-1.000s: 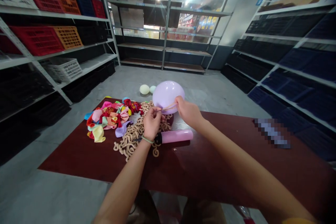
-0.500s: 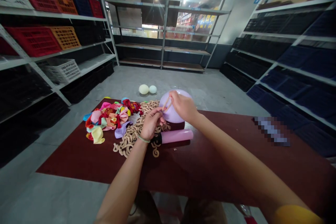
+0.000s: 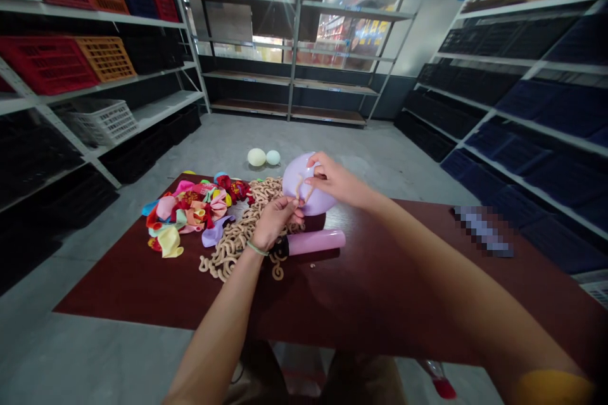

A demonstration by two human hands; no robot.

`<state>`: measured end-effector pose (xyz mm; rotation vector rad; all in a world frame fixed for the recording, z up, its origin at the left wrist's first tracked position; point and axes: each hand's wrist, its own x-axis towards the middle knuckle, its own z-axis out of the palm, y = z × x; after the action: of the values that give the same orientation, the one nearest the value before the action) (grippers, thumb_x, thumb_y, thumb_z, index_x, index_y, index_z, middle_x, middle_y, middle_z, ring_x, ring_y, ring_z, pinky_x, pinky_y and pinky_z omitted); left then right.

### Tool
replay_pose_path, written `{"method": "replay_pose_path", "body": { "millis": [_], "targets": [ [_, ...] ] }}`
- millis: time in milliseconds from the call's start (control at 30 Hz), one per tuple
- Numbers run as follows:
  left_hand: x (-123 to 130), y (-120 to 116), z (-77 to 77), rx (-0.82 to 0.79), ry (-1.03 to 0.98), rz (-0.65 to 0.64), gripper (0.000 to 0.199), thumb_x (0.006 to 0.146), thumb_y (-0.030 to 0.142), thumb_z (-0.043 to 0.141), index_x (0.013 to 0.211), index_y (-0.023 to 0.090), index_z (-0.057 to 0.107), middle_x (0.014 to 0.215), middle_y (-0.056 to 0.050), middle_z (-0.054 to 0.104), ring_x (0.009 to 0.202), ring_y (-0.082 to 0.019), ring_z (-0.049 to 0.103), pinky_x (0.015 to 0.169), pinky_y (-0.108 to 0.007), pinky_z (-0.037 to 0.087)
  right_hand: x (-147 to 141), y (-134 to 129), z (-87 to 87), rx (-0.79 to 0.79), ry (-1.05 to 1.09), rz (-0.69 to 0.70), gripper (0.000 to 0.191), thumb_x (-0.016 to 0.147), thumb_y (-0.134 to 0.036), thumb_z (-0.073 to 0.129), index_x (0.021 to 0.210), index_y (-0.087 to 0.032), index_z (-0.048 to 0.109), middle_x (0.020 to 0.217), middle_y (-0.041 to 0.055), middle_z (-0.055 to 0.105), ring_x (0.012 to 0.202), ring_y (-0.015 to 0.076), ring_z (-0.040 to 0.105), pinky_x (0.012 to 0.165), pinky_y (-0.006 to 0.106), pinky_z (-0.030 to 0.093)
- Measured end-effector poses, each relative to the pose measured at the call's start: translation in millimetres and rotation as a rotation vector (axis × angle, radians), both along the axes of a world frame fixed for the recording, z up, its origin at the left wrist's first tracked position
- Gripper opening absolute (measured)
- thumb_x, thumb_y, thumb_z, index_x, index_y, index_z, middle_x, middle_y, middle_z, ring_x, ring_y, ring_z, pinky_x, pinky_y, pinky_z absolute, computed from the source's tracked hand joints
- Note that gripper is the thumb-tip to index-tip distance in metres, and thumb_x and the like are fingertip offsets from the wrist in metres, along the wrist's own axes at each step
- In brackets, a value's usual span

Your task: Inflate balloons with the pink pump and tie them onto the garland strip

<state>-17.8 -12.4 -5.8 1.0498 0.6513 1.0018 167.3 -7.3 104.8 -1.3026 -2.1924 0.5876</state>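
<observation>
An inflated purple balloon (image 3: 323, 201) hangs over the far edge of the dark red table. My left hand (image 3: 276, 220) pinches the balloon's neck, with a tan cord piece at its fingertips. Beside the balloon, my right hand (image 3: 332, 178) has its fingers curled, and a loop of tan cord (image 3: 299, 185) shows between the two hands. A heap of tan curly cords (image 3: 232, 245) lies under and left of my left hand. The pink pump (image 3: 317, 242) with a black end rests just below the hands.
Colourful deflated balloons (image 3: 190, 210) are piled on the table's left part. Two small inflated balloons (image 3: 257, 157) lie on the floor beyond. A blurred flat item (image 3: 482, 230) is at the right of the table (image 3: 380, 304). Shelves with crates (image 3: 107, 58) stand around.
My right hand has shifted slightly right, its fingers spread a little more around the cord. The cord now forms a visible loop. The view has moved slightly.
</observation>
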Motion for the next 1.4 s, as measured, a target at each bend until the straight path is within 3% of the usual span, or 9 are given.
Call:
{"method": "replay_pose_path", "body": {
  "millis": [267,467,567,700,833,900,1033,1267,1400],
  "targets": [
    [3.9,-3.9,0.6,0.240,0.237,0.080,0.042,0.086,0.057,0.057,0.077,0.016,0.058,0.055,0.002,0.053,0.046,-0.009,0.048,0.047,-0.021,0.037,-26.3,-1.3,20.6,-0.004,-0.030,0.068,0.018,0.086,-0.030,0.055,0.098,-0.027,0.042,0.063,-0.0093,0.046,0.062,0.0130,0.045,0.064,0.028,0.031],
    [2.1,-9.3,1.8,0.449,0.420,0.104,0.041,0.095,0.053,0.042,0.080,0.018,0.058,0.058,0.002,0.050,0.050,-0.011,0.044,0.052,-0.023,0.035,-51.2,21.1,13.3,-0.046,-0.016,-0.028,0.019,0.080,-0.024,0.061,0.088,-0.024,0.044,0.062,-0.0077,0.046,0.061,0.0119,0.044,0.062,0.028,0.030],
    [0.9,-9.8,1.7,0.509,0.520,0.127,0.041,0.093,0.053,0.045,0.074,0.018,0.056,0.056,0.003,0.050,0.051,-0.011,0.043,0.053,-0.024,0.033,-56.1,25.2,6.2,-0.080,0.007,0.049,0.018,0.079,-0.025,0.063,0.082,-0.023,0.046,0.066,-0.0058,0.051,0.064,0.0121,0.048,0.062,0.028,0.032],
    [3.5,-8.2,-1.4,0.415,0.493,0.211,0.047,0.091,0.055,0.048,0.063,0.017,0.056,0.050,0.002,0.049,0.048,-0.011,0.043,0.052,-0.025,0.033,-53.1,22.5,1.2,-0.117,0.011,0.120,0.012,0.085,-0.027,0.058,0.095,-0.024,0.052,0.086,-0.0006,0.064,0.074,0.0146,0.056,0.067,0.028,0.039],
    [7.7,-6.5,-2.3,0.196,0.274,0.221,0.047,0.089,0.057,0.051,0.068,0.016,0.064,0.052,0.000,0.053,0.047,-0.012,0.046,0.049,-0.025,0.036,-36.6,14.6,6.5,0.211,-0.073,-0.009,0.036,0.086,-0.021,0.057,0.122,-0.024,0.050,0.123,0.0080,0.060,0.103,0.0210,0.055,0.086,0.035,0.041],
    [8.5,-5.8,-1.4,0.145,0.196,0.219,0.047,0.086,0.058,0.055,0.068,0.016,0.065,0.054,-0.001,0.055,0.048,-0.012,0.049,0.049,-0.025,0.037,-27.8,9.5,8.8,0.310,-0.229,0.013,0.029,0.089,-0.022,0.055,0.118,-0.023,0.057,0.119,0.0074,0.061,0.107,0.0232,0.052,0.091,0.038,0.038],
    [7.4,-4.6,-0.2,0.142,0.179,0.217,0.047,0.086,0.057,0.055,0.068,0.015,0.066,0.055,-0.002,0.056,0.049,-0.013,0.050,0.050,-0.026,0.039,-19.6,2.3,3.7,0.280,-0.451,0.064,0.024,0.095,-0.025,0.049,0.111,-0.028,0.067,0.109,0.0038,0.065,0.106,0.0247,0.050,0.090,0.040,0.034],
    [6.0,-7.8,-3.6,0.360,0.396,0.218,0.045,0.093,0.048,0.049,0.068,0.016,0.069,0.056,-0.002,0.058,0.053,-0.013,0.050,0.056,-0.026,0.038,-31.9,7.7,2.6,0.095,-0.440,0.078,0.023,0.095,-0.037,0.052,0.097,-0.031,0.074,0.105,0.0016,0.068,0.102,0.0242,0.052,0.084,0.039,0.031],
    [6.6,-9.1,-4.0,0.394,0.419,0.213,0.045,0.093,0.047,0.048,0.070,0.016,0.070,0.056,-0.002,0.058,0.052,-0.013,0.050,0.055,-0.026,0.038,-36.7,13.3,4.0,0.045,-0.374,0.140,0.019,0.092,-0.030,0.057,0.089,-0.024,0.074,0.094,0.0012,0.072,0.089,0.0182,0.057,0.079,0.035,0.031]
  ]
}}
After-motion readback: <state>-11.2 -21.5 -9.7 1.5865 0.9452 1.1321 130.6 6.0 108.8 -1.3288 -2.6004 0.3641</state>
